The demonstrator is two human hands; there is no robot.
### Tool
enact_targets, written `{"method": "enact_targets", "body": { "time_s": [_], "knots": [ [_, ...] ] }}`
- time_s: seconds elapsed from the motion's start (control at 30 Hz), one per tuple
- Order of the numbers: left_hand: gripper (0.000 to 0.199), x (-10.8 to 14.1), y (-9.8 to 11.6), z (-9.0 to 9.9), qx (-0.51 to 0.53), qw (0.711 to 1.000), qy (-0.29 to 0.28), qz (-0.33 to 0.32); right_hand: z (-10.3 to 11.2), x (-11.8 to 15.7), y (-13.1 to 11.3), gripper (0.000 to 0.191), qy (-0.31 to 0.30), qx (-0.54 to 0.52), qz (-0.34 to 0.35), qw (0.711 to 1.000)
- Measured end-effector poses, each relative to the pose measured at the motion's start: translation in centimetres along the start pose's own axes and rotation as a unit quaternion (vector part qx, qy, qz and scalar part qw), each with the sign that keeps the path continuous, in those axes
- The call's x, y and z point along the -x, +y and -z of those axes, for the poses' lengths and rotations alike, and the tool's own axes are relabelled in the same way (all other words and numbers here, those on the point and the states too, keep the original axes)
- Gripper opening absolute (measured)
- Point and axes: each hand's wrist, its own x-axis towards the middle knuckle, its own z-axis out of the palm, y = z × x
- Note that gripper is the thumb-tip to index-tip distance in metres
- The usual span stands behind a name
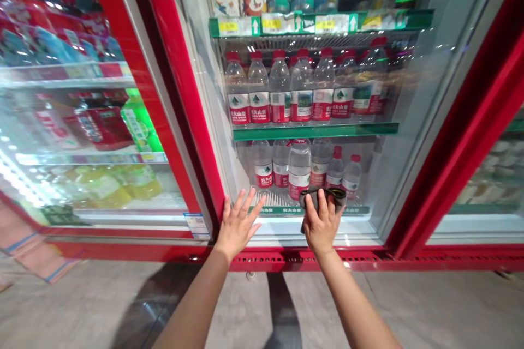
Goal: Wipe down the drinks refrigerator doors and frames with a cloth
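Two bare hands stand apart on the lower part of the red-framed glass door (434, 120) of a drinks cooler, in the single head view. On that door, the left hand (237, 227) lies flat and open, its fingers spread, holding nothing, close to the door's left edge. To its right, the right hand (321, 224) has its fingers folded over a dark grey cloth (323, 198), pressing it to the glass. The cloth sits low on the door, its long axis running roughly sideways, with one end hanging down at the left of the right hand. The right hand is on it, and the left hand is the farther of the two. Behind the door, rows of Nongfu Spring water bottles (301, 90) stand on two shelves, divided by a green shelf edge (315, 131). Beneath the door run a red base with vent slots (311, 258) and then a concrete floor (409, 305).
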Motion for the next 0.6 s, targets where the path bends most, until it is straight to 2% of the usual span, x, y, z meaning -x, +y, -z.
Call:
{"method": "enact_targets", "body": {
  "time_s": [0.1,0.17,0.23,0.33,0.43,0.5,0.6],
  "knots": [
    [0.093,0.5,-0.8,0.4,-0.014,1.000,-0.004,0.011,-0.9,-2.0,-3.8,0.074,0.012,-0.002,0.011,1.000],
    [0.097,0.6,-1.1,0.5,-0.020,1.000,-0.003,0.017,-1.3,-1.7,-5.3,0.070,0.004,-0.002,0.040,0.999],
    [0.099,0.7,-1.2,0.5,-0.020,1.000,-0.004,0.020,-1.4,-0.3,-5.7,0.065,-0.018,-0.011,0.079,0.997],
    [0.097,0.8,-1.1,0.5,-0.015,1.000,-0.007,0.022,-1.1,3.1,-4.4,0.059,-0.074,-0.026,0.137,0.987],
    [0.095,0.8,-1.1,0.6,-0.004,1.000,-0.011,0.023,-0.3,6.0,-1.8,0.058,-0.115,-0.029,0.157,0.980],
    [0.094,0.9,-1.2,0.8,0.004,1.000,-0.014,0.025,0.2,6.5,-0.3,0.060,-0.109,-0.023,0.147,0.983],
    [0.093,1.2,-1.7,1.3,0.008,0.999,-0.013,0.032,0.4,4.6,0.5,0.069,-0.041,-0.001,0.098,0.994]
  ]
}}
